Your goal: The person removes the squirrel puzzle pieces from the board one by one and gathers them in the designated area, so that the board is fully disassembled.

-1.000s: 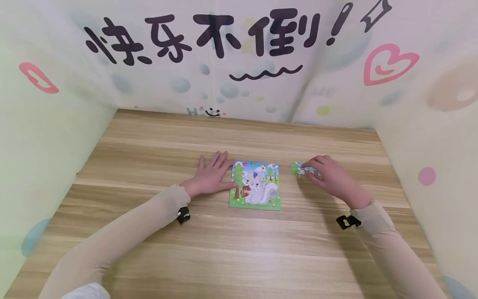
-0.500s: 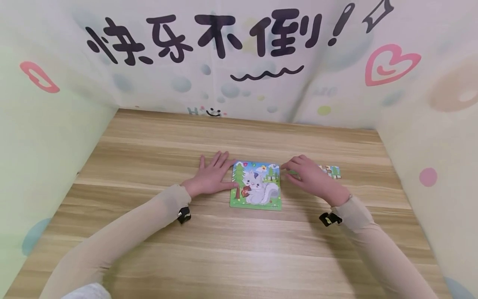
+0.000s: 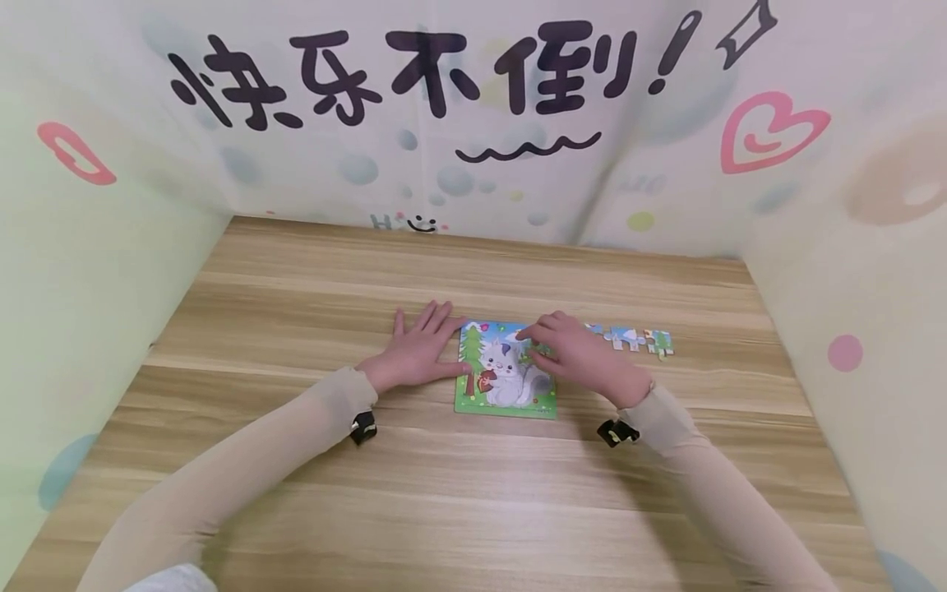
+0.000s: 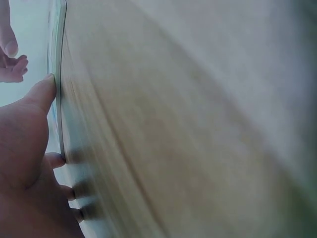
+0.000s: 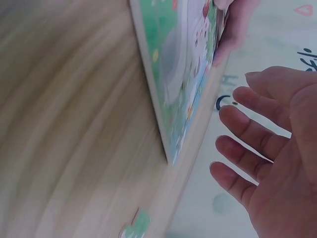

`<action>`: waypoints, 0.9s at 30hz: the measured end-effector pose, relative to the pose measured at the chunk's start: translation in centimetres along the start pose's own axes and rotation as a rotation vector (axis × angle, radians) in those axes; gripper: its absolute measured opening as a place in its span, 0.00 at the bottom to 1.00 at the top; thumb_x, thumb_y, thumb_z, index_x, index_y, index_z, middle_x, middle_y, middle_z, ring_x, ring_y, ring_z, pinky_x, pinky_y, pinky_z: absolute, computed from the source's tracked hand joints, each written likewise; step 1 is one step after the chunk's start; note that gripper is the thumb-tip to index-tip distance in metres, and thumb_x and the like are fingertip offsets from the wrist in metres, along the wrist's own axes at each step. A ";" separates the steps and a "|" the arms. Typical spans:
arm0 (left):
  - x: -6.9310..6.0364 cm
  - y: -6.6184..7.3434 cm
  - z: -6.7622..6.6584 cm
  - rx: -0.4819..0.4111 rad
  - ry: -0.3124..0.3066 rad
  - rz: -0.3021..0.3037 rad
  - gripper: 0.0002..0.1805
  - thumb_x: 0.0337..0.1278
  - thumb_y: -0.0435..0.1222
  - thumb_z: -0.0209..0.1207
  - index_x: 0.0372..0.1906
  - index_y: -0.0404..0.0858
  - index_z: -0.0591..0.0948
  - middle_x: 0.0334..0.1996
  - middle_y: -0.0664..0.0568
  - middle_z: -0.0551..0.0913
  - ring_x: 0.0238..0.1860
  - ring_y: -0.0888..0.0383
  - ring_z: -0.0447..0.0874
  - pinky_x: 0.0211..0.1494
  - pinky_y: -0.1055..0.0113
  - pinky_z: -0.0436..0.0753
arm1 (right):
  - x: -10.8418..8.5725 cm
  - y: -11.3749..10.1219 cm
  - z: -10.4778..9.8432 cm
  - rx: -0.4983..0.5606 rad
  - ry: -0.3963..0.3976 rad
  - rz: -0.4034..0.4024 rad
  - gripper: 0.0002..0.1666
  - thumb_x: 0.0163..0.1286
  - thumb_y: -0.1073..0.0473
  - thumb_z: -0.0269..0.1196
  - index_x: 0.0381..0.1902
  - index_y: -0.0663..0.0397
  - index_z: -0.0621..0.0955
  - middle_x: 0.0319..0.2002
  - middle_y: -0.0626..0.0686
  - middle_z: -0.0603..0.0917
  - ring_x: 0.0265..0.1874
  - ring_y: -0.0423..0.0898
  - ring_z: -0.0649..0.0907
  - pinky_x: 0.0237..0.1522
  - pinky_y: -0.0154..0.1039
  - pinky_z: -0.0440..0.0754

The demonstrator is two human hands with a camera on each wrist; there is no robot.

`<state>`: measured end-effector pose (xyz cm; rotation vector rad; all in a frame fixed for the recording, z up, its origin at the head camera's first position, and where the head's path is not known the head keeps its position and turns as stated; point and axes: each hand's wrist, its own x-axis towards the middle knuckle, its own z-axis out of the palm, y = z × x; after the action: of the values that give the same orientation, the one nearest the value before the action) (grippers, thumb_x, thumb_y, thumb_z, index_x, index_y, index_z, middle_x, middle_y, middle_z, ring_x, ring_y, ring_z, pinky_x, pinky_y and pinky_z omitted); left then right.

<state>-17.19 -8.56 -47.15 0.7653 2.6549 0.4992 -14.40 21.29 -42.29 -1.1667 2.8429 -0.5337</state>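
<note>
A square jigsaw board (image 3: pixel 503 395) with a grey squirrel picture lies flat on the table (image 3: pixel 444 501). My left hand (image 3: pixel 413 353) rests at its left side with fingers spread; the thumb touches the board's edge, as the left wrist view also shows. Over the board's upper right part is my right hand (image 3: pixel 584 353), hiding that corner in the head view. In the right wrist view, the fingers of the right hand (image 5: pixel 277 134) are loosely bent, apart from the board (image 5: pixel 168 84), with nothing between them.
Several loose jigsaw pieces (image 3: pixel 625 338) lie in a row right of the board, partly behind the right hand. A printed cloth wall (image 3: pixel 318 181) stands behind the table, with more cloth on the left and right sides.
My right hand has moved left, from over the loose pieces to over the board's upper right, uncovering the pieces. The left hand and the board have stayed put.
</note>
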 end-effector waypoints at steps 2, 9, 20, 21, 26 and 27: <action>0.0 -0.1 0.0 0.000 0.003 0.002 0.51 0.67 0.68 0.55 0.84 0.47 0.55 0.85 0.42 0.40 0.84 0.41 0.30 0.73 0.25 0.26 | 0.3 -0.3 0.3 0.010 -0.009 0.005 0.16 0.72 0.61 0.67 0.56 0.60 0.85 0.47 0.56 0.87 0.47 0.53 0.81 0.53 0.51 0.81; -0.2 0.1 -0.2 0.004 0.001 0.004 0.50 0.67 0.67 0.55 0.84 0.46 0.55 0.85 0.41 0.40 0.84 0.40 0.31 0.73 0.24 0.28 | 1.4 -1.5 1.3 -0.009 -0.043 0.015 0.20 0.72 0.57 0.68 0.58 0.58 0.84 0.46 0.54 0.87 0.45 0.51 0.82 0.47 0.47 0.83; -0.4 0.6 -0.6 0.020 -0.018 -0.009 0.51 0.68 0.66 0.56 0.85 0.46 0.54 0.85 0.40 0.39 0.84 0.40 0.30 0.73 0.24 0.27 | 2.2 -2.7 3.1 -0.025 -0.128 0.009 0.30 0.70 0.44 0.71 0.60 0.58 0.82 0.48 0.52 0.86 0.44 0.48 0.80 0.49 0.46 0.80; -0.3 0.5 -0.5 0.018 -0.019 -0.010 0.51 0.68 0.66 0.56 0.85 0.46 0.53 0.85 0.40 0.39 0.84 0.40 0.29 0.73 0.24 0.26 | 2.2 -2.7 3.3 -0.036 -0.123 0.008 0.31 0.69 0.42 0.71 0.60 0.57 0.82 0.48 0.53 0.86 0.43 0.48 0.80 0.49 0.46 0.80; -0.2 0.4 -0.3 0.017 -0.029 -0.010 0.50 0.69 0.66 0.54 0.85 0.46 0.53 0.85 0.41 0.37 0.84 0.40 0.28 0.73 0.25 0.25 | 2.2 -3.0 3.6 -0.053 -0.132 0.048 0.33 0.68 0.42 0.73 0.60 0.57 0.81 0.48 0.54 0.85 0.44 0.49 0.79 0.49 0.47 0.80; -0.2 0.4 -0.4 0.016 -0.030 -0.007 0.50 0.69 0.66 0.54 0.85 0.46 0.53 0.85 0.40 0.37 0.84 0.40 0.28 0.73 0.25 0.25 | 2.2 -3.0 3.5 -0.050 -0.140 0.060 0.33 0.68 0.42 0.73 0.61 0.57 0.81 0.49 0.54 0.85 0.46 0.50 0.79 0.50 0.48 0.80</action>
<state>-16.99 -8.46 -46.59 0.7621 2.6360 0.4618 -13.42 16.72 -44.37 -1.0761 2.7765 -0.3642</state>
